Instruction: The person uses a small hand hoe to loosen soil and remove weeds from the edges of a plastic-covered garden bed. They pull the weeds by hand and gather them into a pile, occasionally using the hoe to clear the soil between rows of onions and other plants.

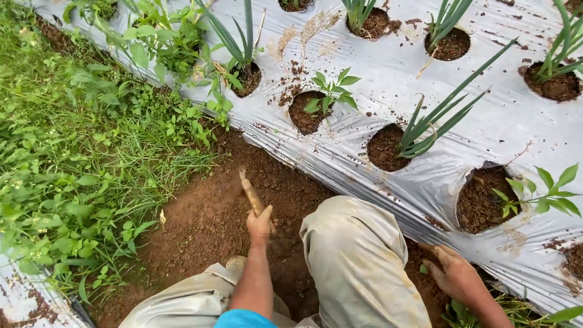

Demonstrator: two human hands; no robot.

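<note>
Glossy, wrinkled silver plastic sheet (388,67) over the bed, crumbly matt brown soil (206,212) beside it, a rough, dirt-caked wooden tool (251,194), matt beige cloth trousers (358,261)

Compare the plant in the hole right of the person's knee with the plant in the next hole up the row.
The seedling by the knee has broad oval leaves on thin branching stems; the long-leaved plant has narrow blade-like leaves fanning from one base. The seedling leans right, out over the plastic mulch; the long-leaved plant rises up and right, much taller. Both are green and grow from round soil-filled holes in the mulch.
</note>
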